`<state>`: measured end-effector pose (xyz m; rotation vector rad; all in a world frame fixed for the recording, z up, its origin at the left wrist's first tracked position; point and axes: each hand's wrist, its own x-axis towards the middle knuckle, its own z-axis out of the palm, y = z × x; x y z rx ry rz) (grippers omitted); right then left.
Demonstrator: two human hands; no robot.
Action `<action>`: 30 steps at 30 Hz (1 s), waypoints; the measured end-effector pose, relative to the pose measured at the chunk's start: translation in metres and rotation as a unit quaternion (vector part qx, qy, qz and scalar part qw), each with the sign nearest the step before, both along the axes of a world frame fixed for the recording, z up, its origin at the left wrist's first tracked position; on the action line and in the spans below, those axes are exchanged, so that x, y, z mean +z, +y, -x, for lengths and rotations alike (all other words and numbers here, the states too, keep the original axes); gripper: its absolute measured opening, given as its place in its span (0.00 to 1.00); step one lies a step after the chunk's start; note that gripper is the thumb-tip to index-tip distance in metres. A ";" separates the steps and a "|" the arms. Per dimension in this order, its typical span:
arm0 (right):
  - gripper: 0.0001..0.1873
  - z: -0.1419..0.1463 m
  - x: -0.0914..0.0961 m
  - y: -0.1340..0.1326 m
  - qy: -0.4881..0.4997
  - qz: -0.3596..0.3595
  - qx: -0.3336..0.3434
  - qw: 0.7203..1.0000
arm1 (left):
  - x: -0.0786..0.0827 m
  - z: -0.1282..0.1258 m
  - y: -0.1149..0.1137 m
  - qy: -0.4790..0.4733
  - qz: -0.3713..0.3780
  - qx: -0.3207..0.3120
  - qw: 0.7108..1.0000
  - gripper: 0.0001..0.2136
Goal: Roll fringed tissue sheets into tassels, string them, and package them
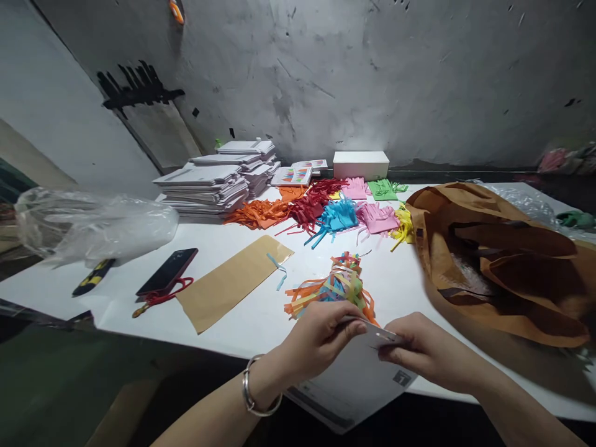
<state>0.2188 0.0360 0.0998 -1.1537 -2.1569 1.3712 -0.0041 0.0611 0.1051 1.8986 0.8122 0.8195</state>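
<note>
My left hand (326, 335), with a silver bangle at its wrist, is closed on the top edge of a flat white card packet (358, 385). My right hand (414, 349) pinches the same edge farther right, near small slot-like marks. The packet slants down over the table's front edge, and a small dark printed square shows low on its right side. Just beyond my hands lies a multicoloured bundle of paper tassels (342, 285), partly covered by my left hand. Whether anything is inside the packet I cannot tell.
Behind are orange (261, 214), blue (339, 216) and pink tassels (377, 217), beside stacked white packets (205, 186). A brown paper strip (233, 282), phone (167, 272), yellow-black cutter (94, 276) and clear plastic bag (97, 223) lie left. A brown fabric bag (433, 217) stands right.
</note>
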 end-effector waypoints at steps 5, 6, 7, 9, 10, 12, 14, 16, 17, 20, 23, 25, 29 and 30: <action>0.19 -0.007 0.010 -0.006 -0.006 -0.023 0.034 0.999 | -0.014 0.004 -0.005 -0.129 0.265 -0.008 0.956 0.22; 0.20 -0.008 0.011 -0.006 0.018 -0.003 0.059 0.998 | -0.017 0.005 -0.005 -0.146 0.306 -0.007 0.941 0.23; 0.21 -0.008 0.011 -0.005 0.041 0.016 0.084 0.996 | -0.021 0.006 -0.006 -0.156 0.326 -0.002 0.932 0.24; 0.23 -0.010 0.009 -0.002 0.054 0.024 0.097 0.994 | -0.024 0.009 -0.006 -0.146 0.298 0.016 0.943 0.24; 0.23 -0.011 0.007 -0.001 0.038 0.004 0.073 0.997 | -0.024 0.011 -0.007 -0.125 0.250 0.029 0.960 0.23; 0.24 -0.015 0.000 -0.001 -0.008 -0.044 -0.017 0.999 | -0.022 0.016 -0.010 -0.078 0.131 0.065 0.986 0.21; 0.25 -0.019 -0.008 -0.003 -0.018 -0.061 -0.078 0.995 | -0.020 0.021 -0.014 -0.061 0.069 0.109 0.990 0.20; 0.27 -0.022 -0.017 -0.009 0.018 -0.050 -0.078 0.996 | -0.023 0.025 -0.019 -0.100 0.124 0.138 0.978 0.21; 0.27 -0.023 -0.022 -0.012 0.046 -0.044 -0.060 0.996 | -0.026 0.027 -0.021 -0.129 0.183 0.137 0.965 0.23; 0.28 -0.022 -0.035 -0.022 0.118 -0.019 -0.025 0.993 | -0.039 0.029 -0.025 -0.195 0.313 0.106 0.923 0.29; 0.28 -0.014 -0.042 -0.030 0.124 -0.016 -0.061 0.990 | -0.044 0.032 -0.029 -0.199 0.292 0.115 0.928 0.28; 0.27 -0.008 -0.043 -0.034 0.092 -0.062 -0.098 0.989 | -0.041 0.036 -0.034 -0.188 0.223 0.143 0.946 0.22; 0.23 -0.007 -0.043 -0.032 0.042 -0.117 -0.102 0.987 | -0.034 0.048 -0.048 -0.117 0.071 0.156 0.978 0.18; 0.23 -0.009 -0.045 -0.029 0.033 -0.101 -0.075 0.991 | -0.035 0.053 -0.051 -0.117 0.086 0.135 0.980 0.20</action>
